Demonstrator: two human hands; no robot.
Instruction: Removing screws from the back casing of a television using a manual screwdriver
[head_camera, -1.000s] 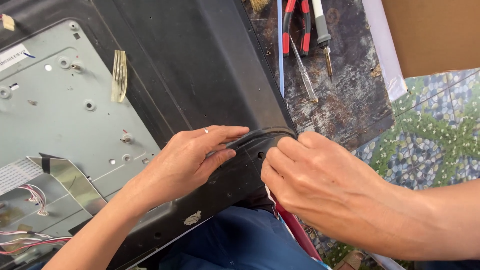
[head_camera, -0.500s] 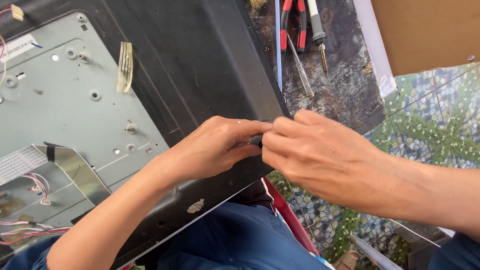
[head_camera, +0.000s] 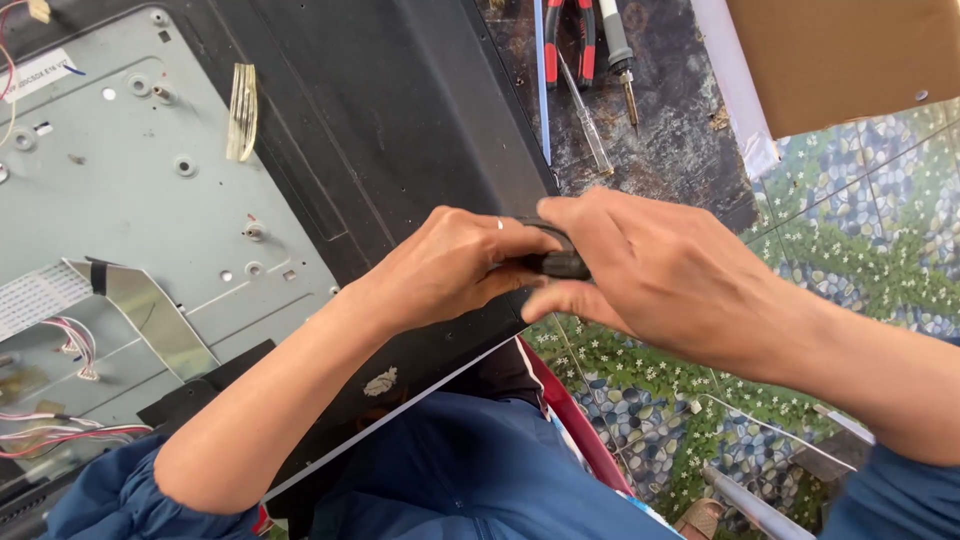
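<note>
A large black panel (head_camera: 400, 130), the back of a flat screen, lies across a dark worktable and my lap. Its grey metal chassis plate (head_camera: 120, 200) is bare at the left. Both hands meet at the panel's near right corner (head_camera: 553, 262). My left hand (head_camera: 455, 268) wraps the corner's black plastic edge from the left, fingers curled over it. My right hand (head_camera: 655, 265) pinches the same corner from the right, thumb underneath. The corner itself is mostly hidden by my fingers.
Red-handled pliers (head_camera: 568, 35), a clear-handled screwdriver (head_camera: 588, 118) and another tool lie on the worktable (head_camera: 660, 160) beyond the corner. A cardboard box (head_camera: 840, 60) stands top right. Ribbon cable (head_camera: 140, 310) and coloured wires (head_camera: 60, 425) cross the chassis. A patterned floor (head_camera: 860, 240) lies at the right.
Both hands have slid up along the panel's edge and closed tighter together on the corner; the view has shifted slightly, showing more floor.
</note>
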